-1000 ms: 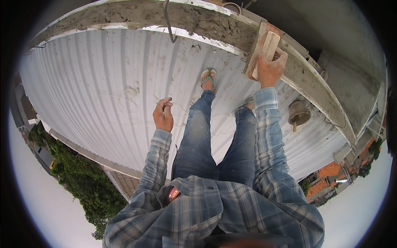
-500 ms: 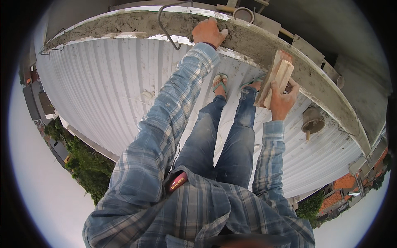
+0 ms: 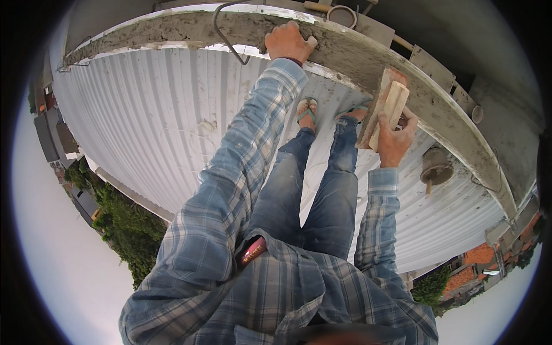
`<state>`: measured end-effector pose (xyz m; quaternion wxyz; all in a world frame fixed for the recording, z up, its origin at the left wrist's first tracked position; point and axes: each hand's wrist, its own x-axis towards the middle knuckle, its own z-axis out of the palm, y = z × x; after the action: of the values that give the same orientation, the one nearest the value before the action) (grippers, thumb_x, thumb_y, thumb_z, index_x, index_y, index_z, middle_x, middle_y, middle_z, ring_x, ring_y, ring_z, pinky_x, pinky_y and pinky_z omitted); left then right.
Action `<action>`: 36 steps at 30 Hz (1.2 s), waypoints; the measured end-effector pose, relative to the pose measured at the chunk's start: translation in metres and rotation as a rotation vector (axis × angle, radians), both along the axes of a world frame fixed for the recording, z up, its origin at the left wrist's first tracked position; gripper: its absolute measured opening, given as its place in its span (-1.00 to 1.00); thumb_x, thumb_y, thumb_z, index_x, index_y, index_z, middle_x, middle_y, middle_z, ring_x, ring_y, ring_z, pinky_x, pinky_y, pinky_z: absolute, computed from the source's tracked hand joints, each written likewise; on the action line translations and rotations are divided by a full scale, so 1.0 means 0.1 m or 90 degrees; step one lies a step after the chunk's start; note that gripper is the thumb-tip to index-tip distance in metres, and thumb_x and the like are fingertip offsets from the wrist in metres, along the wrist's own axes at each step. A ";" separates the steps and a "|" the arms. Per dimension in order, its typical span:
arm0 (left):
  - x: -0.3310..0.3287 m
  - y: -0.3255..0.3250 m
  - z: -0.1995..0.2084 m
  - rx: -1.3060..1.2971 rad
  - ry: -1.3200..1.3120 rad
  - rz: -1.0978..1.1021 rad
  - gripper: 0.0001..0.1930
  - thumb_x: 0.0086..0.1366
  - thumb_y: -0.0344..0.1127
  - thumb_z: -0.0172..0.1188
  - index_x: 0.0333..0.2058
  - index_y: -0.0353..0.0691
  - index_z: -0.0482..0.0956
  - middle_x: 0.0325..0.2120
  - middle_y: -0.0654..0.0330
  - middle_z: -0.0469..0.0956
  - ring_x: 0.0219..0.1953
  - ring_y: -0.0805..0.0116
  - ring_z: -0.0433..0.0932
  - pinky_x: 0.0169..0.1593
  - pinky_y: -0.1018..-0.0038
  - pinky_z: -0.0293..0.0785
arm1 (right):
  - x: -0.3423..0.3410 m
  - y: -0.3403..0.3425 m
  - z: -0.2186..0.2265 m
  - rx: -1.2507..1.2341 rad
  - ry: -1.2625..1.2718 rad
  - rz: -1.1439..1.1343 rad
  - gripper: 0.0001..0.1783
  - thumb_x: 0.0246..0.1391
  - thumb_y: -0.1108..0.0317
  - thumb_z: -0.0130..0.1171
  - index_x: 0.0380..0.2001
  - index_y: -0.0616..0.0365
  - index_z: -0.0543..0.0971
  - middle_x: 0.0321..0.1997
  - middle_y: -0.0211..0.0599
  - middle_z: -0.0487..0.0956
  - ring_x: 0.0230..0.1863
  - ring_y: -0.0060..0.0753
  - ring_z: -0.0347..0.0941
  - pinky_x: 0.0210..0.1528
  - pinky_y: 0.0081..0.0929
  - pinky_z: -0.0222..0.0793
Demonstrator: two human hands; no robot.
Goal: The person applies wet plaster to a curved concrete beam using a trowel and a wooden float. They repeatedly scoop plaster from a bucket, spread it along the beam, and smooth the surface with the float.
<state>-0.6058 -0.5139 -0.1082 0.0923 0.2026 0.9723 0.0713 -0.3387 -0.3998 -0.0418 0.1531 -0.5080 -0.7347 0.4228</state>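
Your right hand (image 3: 395,140): grip clamped on the wooden float (image 3: 392,108), right, by the mortared ledge's (image 3: 353,59) near edge, presumably for control. Left hand (image 3: 289,43): on ledge, likely bracing; grip closure can't be told.

Lettering shows on the small red packet (image 3: 253,250) poking out of an opening at the left side of the plaid shirt (image 3: 276,282). It is pale, slightly golden print, a short line of block-like characters running along the packet's length and slanting upward to the right, small and partly blurred.
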 end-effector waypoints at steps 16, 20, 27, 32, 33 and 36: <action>0.29 -0.03 -0.10 0.000 0.089 -0.090 -0.73 0.31 -0.06 0.10 -0.11 0.05 0.62 -0.32 0.19 0.60 -0.12 0.17 0.55 -0.08 0.12 0.38 | -0.34 0.02 0.15 0.076 0.033 0.149 -0.52 -0.13 0.32 0.33 -0.08 0.23 0.51 -0.10 -0.12 0.49 -0.09 -0.14 0.48 0.01 -0.27 0.41; 0.29 -0.10 -0.10 -0.019 0.064 -0.138 -0.72 0.36 -0.07 0.02 -0.08 0.01 0.58 -0.29 0.18 0.60 -0.10 0.15 0.54 -0.06 0.10 0.38 | -0.30 -0.09 0.11 0.027 0.011 0.148 -0.51 -0.12 0.32 0.31 -0.07 0.22 0.50 -0.09 -0.11 0.49 -0.06 -0.14 0.47 0.03 -0.27 0.40; 0.31 -0.36 0.20 0.146 0.048 -0.106 -0.72 0.33 -0.13 0.08 -0.07 -0.08 0.55 -0.26 0.11 0.60 -0.08 0.09 0.54 -0.02 0.18 0.42 | -0.74 0.06 -0.12 0.169 -0.045 0.179 -0.53 -0.12 0.31 0.25 -0.07 0.14 0.47 -0.05 -0.14 0.48 0.02 -0.05 0.43 0.10 -0.18 0.35; 1.13 -1.74 0.34 0.268 -0.143 0.143 -0.85 0.28 -0.26 0.15 -0.30 -0.17 0.62 -0.45 0.11 0.53 -0.33 0.11 0.52 -0.24 0.22 0.43 | -0.74 0.29 -0.54 0.263 -0.123 0.098 -0.54 -0.15 0.31 0.31 -0.12 0.12 0.47 -0.13 -0.18 0.49 -0.06 -0.09 0.46 0.05 -0.20 0.38; 1.40 -2.22 0.18 0.266 -0.177 0.212 -0.81 0.29 -0.24 0.15 -0.29 -0.21 0.65 -0.43 0.07 0.57 -0.36 0.11 0.55 -0.24 0.25 0.45 | -0.82 0.18 -0.54 0.236 -0.121 0.122 -0.54 -0.15 0.32 0.31 -0.11 0.11 0.47 -0.11 -0.18 0.49 -0.06 -0.08 0.47 0.04 -0.19 0.38; 2.04 -3.09 0.09 0.148 -0.402 0.434 -0.58 0.36 0.01 0.06 -0.18 -0.24 0.69 -0.43 0.01 0.66 -0.31 0.18 0.64 -0.15 0.32 0.50 | -1.18 -0.18 -0.55 0.205 -0.118 0.180 -0.54 -0.13 0.30 0.31 -0.10 0.07 0.44 -0.05 -0.17 0.48 -0.03 -0.02 0.47 0.03 -0.15 0.40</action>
<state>-0.4015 -0.8226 -0.0995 0.3311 -0.1504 0.8933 0.2641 -0.4570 -0.4177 -0.0963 0.1032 -0.4059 -0.8674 0.2688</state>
